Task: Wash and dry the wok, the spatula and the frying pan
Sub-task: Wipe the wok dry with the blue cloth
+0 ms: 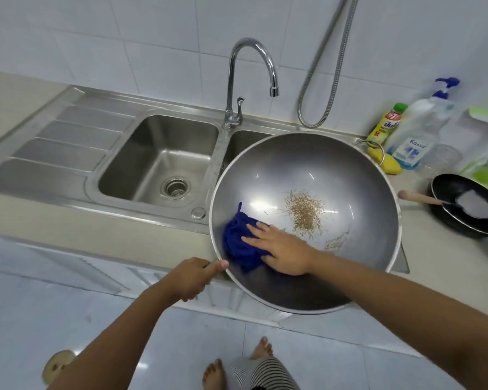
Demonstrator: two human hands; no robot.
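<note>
Beige bench (23, 97), left end: a ribbed stainless-steel drainboard (68, 142) is set into it, followed by the rectangular stainless-steel left basin (158, 153) with a round drain strainer (175, 187) in its floor. A chrome gooseneck tap (251, 66) is mounted at the bench's back edge, between the two basins. The left hand (192, 280) is recorded at the bench's front edge, fingers curled in a grip at the near-left rim of the large round grey metal wok (335, 175), thumb laid against that rim; the part gripped is hidden by the hand. The wok is held over the right basin (245, 142), tilted toward the person, its near rim overhanging the front edge. A crumpled dark-blue cloth (237, 240) is pressed to the wok's inner left wall by the right hand (282, 249), fingers straight and slightly spread. A patch of brown stringy residue (304, 215) is seen on the wok's floor, just right of that hand. At the back right corner are noted a yellow bottle with a green cap (388, 123), a clear pump bottle with a blue head (417, 128) and a yellow sponge (386, 161). Near the right end, a round black frying pan (451, 192) lies on the bench, near the wok but apart from it. The wooden-handled metal spatula (419, 197) rests with its blade inside the pan, its handle over the pan's left rim.
</note>
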